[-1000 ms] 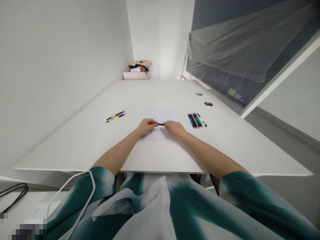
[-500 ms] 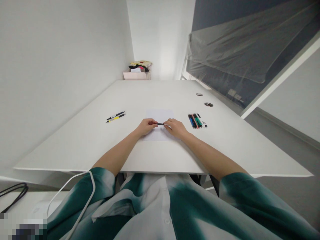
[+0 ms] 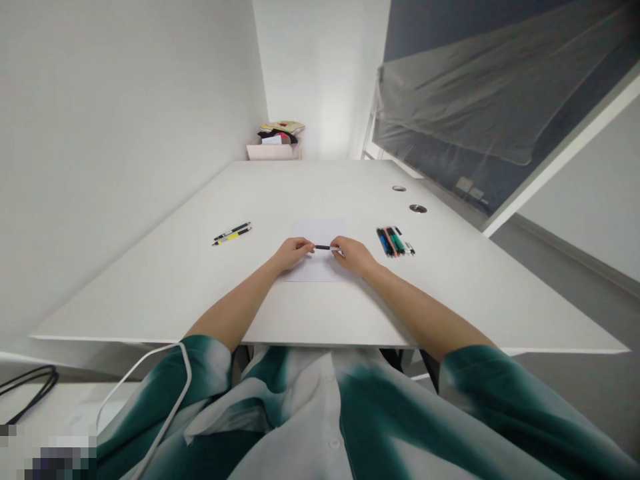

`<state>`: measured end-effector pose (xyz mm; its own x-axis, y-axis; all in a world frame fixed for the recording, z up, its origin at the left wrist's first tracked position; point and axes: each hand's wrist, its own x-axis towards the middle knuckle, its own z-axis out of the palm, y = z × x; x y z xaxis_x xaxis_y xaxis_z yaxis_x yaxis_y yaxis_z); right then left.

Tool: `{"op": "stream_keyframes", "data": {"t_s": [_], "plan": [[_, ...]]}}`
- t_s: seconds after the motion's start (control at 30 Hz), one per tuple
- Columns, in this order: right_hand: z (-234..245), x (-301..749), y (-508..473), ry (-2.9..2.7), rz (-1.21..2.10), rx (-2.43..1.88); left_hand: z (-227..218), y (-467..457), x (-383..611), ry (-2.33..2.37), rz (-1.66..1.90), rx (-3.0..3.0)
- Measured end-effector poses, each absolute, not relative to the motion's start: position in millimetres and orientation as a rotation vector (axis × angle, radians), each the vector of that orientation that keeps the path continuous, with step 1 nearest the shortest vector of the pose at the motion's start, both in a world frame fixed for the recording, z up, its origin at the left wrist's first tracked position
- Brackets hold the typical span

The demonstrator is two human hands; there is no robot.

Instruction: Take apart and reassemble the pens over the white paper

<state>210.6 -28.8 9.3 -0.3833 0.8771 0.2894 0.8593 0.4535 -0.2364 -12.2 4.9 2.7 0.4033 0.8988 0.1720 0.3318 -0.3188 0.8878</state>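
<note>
The short black-and-white pen (image 3: pixel 324 247) sits between both hands, over the sheet of paper (image 3: pixel 319 230); I cannot tell if it touches the sheet. L hand (image 3: pixel 293 253) is almost closed, fingers curled, and its fingertips (image 3: pixel 311 247) pinch the black end of pen. R hand (image 3: pixel 354 257) is also nearly closed and holds the pale end w/ its fingers. Both hands rest at the sheet's lower part, on the white table (image 3: pixel 150 293). Left of the sheet lie two pens (image 3: pixel 231 233), side by side. To the right is a row of colored pens (image 3: pixel 394 241), close together. Further back are two round holes (image 3: pixel 409 199) in the table, and at far end a pink box (image 3: pixel 273 152) w/ clothes (image 3: pixel 280 133) on top.
</note>
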Motion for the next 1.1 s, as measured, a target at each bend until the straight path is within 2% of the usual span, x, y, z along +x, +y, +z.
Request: {"op": "stream_keyframes", "data": {"t_s": [0.23,0.4,1.1], "plan": [[9.4,211.0,-28.2,-2.318,0.135,-1.502,2.5,5.6,-12.3,1.113,0.819,1.944],[10.1,212.8,-29.5,-2.361,0.0,-1.397,2.4,6.4,-13.2,1.126,0.858,1.909],[12.4,210.5,-31.9,-2.376,0.054,-1.557,2.2,5.1,-11.7,1.155,0.793,1.997]]}}
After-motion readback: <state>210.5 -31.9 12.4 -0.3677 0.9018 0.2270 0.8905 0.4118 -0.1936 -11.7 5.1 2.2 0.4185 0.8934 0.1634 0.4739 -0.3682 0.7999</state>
